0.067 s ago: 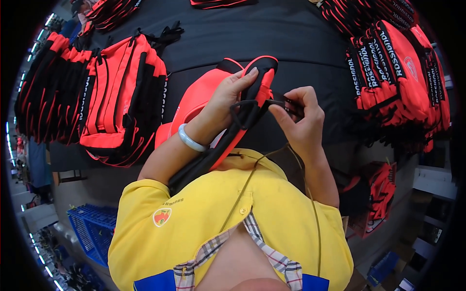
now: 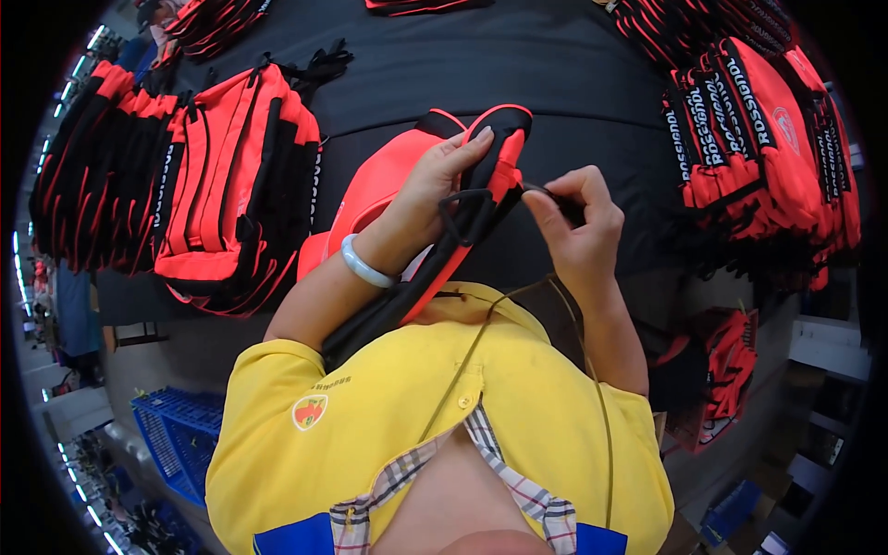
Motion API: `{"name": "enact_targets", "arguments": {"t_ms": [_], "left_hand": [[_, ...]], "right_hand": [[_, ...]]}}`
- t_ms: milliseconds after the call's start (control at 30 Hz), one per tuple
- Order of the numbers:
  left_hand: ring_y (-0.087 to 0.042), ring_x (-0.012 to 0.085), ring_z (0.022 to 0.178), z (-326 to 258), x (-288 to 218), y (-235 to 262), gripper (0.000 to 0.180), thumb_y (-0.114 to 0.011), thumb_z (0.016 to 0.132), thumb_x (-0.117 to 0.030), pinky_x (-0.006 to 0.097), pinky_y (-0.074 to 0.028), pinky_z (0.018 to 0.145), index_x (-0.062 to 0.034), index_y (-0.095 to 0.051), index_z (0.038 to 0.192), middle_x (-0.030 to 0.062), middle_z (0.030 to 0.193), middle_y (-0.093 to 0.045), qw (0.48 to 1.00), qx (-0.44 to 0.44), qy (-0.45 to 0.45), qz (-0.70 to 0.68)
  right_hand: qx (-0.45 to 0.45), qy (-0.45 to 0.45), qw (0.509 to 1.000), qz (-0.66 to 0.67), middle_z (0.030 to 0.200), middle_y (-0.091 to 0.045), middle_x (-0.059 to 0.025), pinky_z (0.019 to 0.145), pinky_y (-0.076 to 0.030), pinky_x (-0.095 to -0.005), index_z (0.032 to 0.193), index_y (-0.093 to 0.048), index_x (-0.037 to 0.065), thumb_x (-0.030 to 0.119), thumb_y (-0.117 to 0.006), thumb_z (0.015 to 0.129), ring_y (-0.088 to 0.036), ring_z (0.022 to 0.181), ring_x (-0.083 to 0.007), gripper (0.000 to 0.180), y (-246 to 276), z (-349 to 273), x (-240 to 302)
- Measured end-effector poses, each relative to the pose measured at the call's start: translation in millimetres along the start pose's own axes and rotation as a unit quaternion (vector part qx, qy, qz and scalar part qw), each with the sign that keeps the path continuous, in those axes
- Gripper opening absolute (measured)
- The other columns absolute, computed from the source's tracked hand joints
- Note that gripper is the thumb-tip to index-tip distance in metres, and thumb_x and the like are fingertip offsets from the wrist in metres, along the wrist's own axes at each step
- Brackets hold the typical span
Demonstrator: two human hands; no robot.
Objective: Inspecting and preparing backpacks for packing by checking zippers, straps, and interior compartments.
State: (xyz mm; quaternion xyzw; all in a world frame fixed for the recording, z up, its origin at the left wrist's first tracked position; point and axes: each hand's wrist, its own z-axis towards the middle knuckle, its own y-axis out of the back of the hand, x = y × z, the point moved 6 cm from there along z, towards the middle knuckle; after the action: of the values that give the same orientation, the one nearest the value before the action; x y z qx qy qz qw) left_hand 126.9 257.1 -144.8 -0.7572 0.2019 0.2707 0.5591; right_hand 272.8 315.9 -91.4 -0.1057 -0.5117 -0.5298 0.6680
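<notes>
A red and black backpack lies against my front at the table's near side. My left hand is closed around its padded black shoulder strap, the thumb pressed on top near the strap's red-edged upper end. Just right of it, my right hand pinches a narrow black webbing strap between thumb and fingers. That webbing runs across to the padded strap. A thin black loop stands out beside my left palm. Part of the backpack is hidden behind my left forearm.
Rows of red and black backpacks stand on the dark-covered table, one stack at left and another at right. More lie along the far edge. Below are a blue crate and a red crate holding red pieces.
My right hand has shifted slightly to the right with the black webbing strap, and less of the webbing shows below its fingers. My left hand keeps its hold almost unmoved.
</notes>
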Motion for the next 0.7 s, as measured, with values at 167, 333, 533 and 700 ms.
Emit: {"name": "enact_targets", "arguments": {"t_ms": [167,333,533,700], "left_hand": [[-0.068,0.0103,0.07,-1,3,1,0.024,-0.06,0.097,-0.027,0.023,-0.056,0.064,-0.004,-0.062,0.104,0.0049,0.085,-0.07,1.0,-0.004,0.005,0.013],[-0.066,0.0072,0.068,-1,9,2,0.023,-0.06,0.097,-0.027,0.022,-0.054,0.061,-0.0057,-0.062,0.105,0.0011,0.084,-0.069,0.999,-0.023,0.003,0.04],[-0.063,0.0047,0.069,-4,10,-2,0.021,-0.06,0.096,-0.028,0.021,-0.053,0.06,-0.0086,-0.062,0.103,-0.0027,0.082,-0.065,0.998,-0.006,0.008,0.055],[-0.063,0.0045,0.07,-7,8,-7,0.02,-0.059,0.097,-0.028,0.021,-0.053,0.061,-0.009,-0.061,0.103,-0.0025,0.083,-0.065,0.999,0.008,0.01,0.043]], "right_hand": [[-0.021,-0.01,0.996,0.088,0.07,-0.051,0.0047,0.054,-0.037,-0.0164,0.093,-0.058,0.006,0.013,-0.078,0.081,-0.045,0.06,-0.0021,0.024,-1,3,0],[0.013,-0.009,0.993,0.113,0.079,-0.054,0.0018,0.055,-0.04,-0.0182,0.098,-0.065,0.004,0.0,-0.074,0.078,-0.049,0.066,-0.0038,0.022,-12,12,5],[0.009,0.041,0.995,0.086,0.088,-0.058,0.0041,0.051,-0.026,-0.0153,0.088,-0.066,0.003,-0.004,-0.07,0.081,-0.037,0.06,0.0023,0.011,-12,14,5],[0.038,0.04,0.995,0.079,0.087,-0.06,-0.0029,0.054,-0.042,-0.0216,0.089,-0.065,0.0,-0.006,-0.072,0.076,-0.053,0.064,-0.0064,0.015,-10,16,8]]}}
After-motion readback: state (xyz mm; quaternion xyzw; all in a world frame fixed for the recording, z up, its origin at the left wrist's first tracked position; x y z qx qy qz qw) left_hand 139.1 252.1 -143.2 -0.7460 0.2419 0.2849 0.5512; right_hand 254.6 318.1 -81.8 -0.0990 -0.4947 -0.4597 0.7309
